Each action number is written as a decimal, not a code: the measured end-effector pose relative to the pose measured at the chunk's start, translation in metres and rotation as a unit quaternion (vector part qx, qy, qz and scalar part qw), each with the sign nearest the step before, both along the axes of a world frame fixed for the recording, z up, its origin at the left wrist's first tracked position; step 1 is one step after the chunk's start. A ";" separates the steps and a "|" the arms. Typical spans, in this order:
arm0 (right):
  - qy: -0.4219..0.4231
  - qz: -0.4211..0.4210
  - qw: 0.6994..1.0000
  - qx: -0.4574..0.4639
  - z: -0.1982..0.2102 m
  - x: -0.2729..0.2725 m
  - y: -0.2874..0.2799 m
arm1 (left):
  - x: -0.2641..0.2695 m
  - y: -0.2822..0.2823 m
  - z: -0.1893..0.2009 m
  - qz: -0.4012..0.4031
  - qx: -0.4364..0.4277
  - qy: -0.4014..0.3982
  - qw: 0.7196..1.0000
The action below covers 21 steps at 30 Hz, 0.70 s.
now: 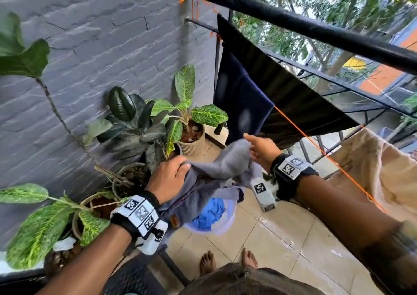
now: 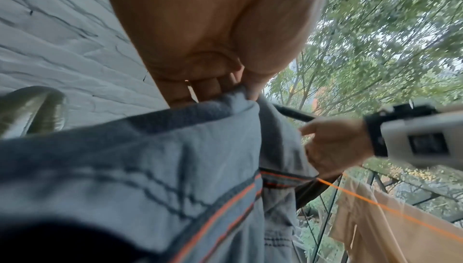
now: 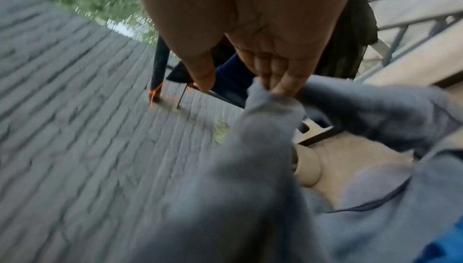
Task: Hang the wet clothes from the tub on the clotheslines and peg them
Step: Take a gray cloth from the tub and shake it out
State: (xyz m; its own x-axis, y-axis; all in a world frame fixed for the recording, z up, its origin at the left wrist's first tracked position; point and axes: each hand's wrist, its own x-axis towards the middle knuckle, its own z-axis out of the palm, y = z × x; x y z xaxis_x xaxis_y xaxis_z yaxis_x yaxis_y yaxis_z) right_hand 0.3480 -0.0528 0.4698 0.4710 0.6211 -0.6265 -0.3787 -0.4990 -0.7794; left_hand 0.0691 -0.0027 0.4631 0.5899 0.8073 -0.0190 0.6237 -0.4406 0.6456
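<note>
Fingers (image 1: pixel 180 168) of both hands round grey garment (image 1: pixel 216 166), above tub (image 1: pixel 231 215).

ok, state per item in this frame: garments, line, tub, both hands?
grey garment: off the line, held up between both hands, bunched
left hand: grips one edge of the grey garment
right hand: pinches the other edge
orange clothesline: taut, bare stretch beside the hands
black cloth: hung
navy cloth: hung
beige cloth: hung on the line
tub: on the floor, blue cloth inside
pegs: none visible
</note>
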 end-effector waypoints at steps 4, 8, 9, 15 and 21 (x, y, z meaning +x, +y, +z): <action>-0.197 0.269 0.943 0.017 -0.018 -0.020 -0.021 | 0.022 0.004 0.016 -0.023 0.059 0.000 0.998; -0.332 0.475 0.795 0.180 -0.021 -0.045 -0.029 | 0.033 0.006 0.018 -0.011 0.067 0.001 0.998; -0.376 0.482 0.770 0.184 -0.024 -0.049 -0.026 | 0.032 0.006 0.021 -0.014 0.065 -0.003 0.998; -0.525 0.428 0.724 0.131 0.005 -0.052 0.008 | 0.025 0.014 0.040 -0.014 0.075 -0.050 0.996; -0.479 0.405 0.745 0.229 0.049 -0.068 0.030 | 0.008 0.028 0.054 0.067 0.033 -0.176 0.981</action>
